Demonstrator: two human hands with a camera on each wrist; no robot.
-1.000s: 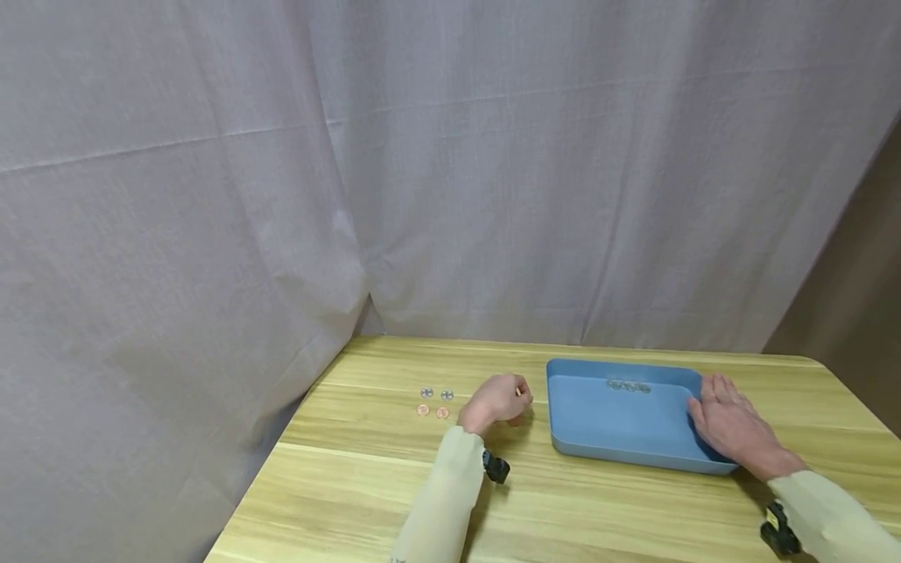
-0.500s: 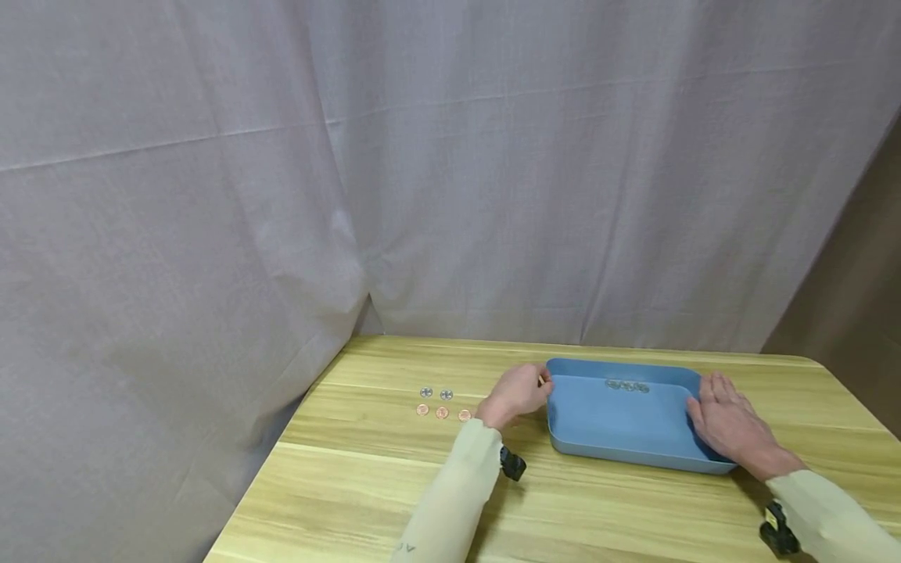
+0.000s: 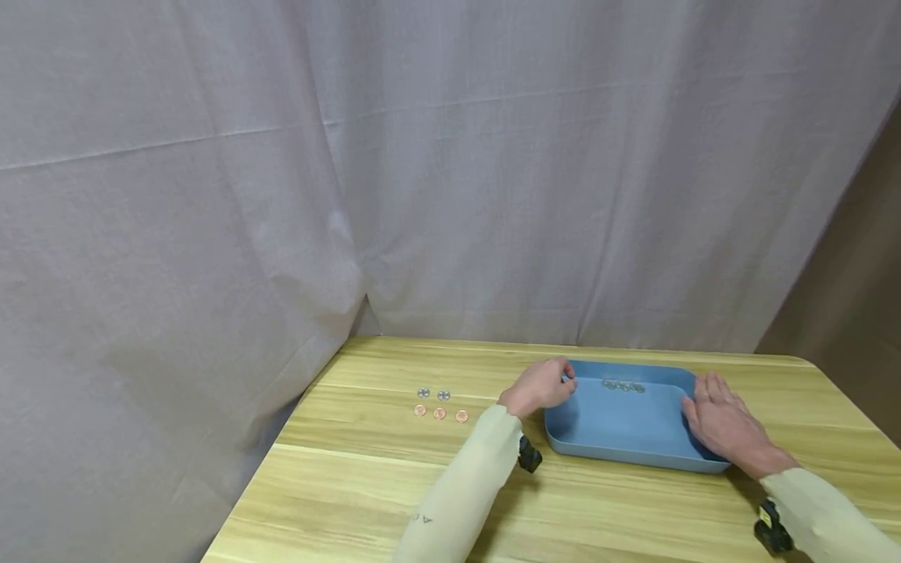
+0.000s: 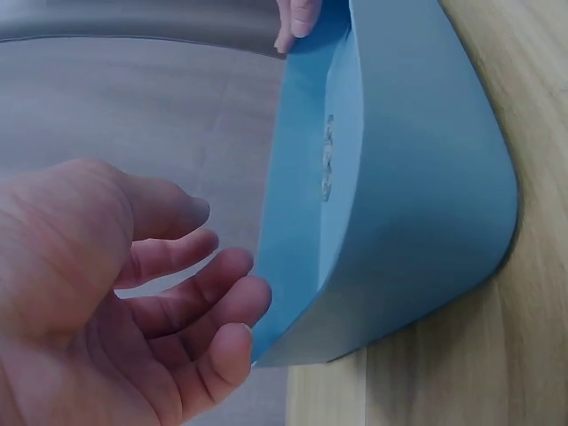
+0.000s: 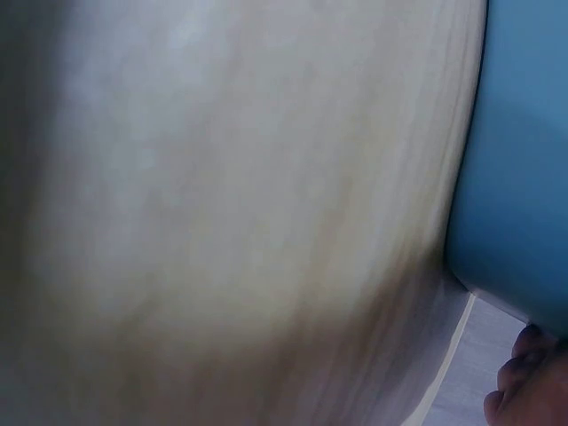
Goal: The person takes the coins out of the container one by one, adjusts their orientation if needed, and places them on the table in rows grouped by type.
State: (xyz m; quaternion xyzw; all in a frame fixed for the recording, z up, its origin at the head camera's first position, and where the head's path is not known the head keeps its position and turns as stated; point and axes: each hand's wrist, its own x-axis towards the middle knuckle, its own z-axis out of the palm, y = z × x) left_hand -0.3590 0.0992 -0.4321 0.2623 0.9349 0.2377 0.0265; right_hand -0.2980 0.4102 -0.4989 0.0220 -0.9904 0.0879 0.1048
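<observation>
My left hand [image 3: 540, 387] hovers over the left end of a blue tray [image 3: 626, 426]. In the left wrist view, its fingers [image 4: 200, 297] are loosely bent and hold nothing, close to the tray's rim. Flat against the tray's right side rests my right hand [image 3: 728, 428], fingers straight. Several silver coins [image 3: 623, 386] lie in a row by the tray's back wall. Left of the tray, on the table, are two silver coins [image 3: 433, 395] and, in front of them, three copper coins [image 3: 439, 413]. The right wrist view shows mostly table and tray wall [image 5: 519, 177].
The wooden table [image 3: 338, 485] ends at a slanted left edge. A grey curtain [image 3: 464, 195] hangs behind it and along its left side. Both wrists carry small black cameras.
My left hand has moved right, from above the table to the tray's left end. The third copper coin has come out from behind that wrist. My right hand stays at the tray.
</observation>
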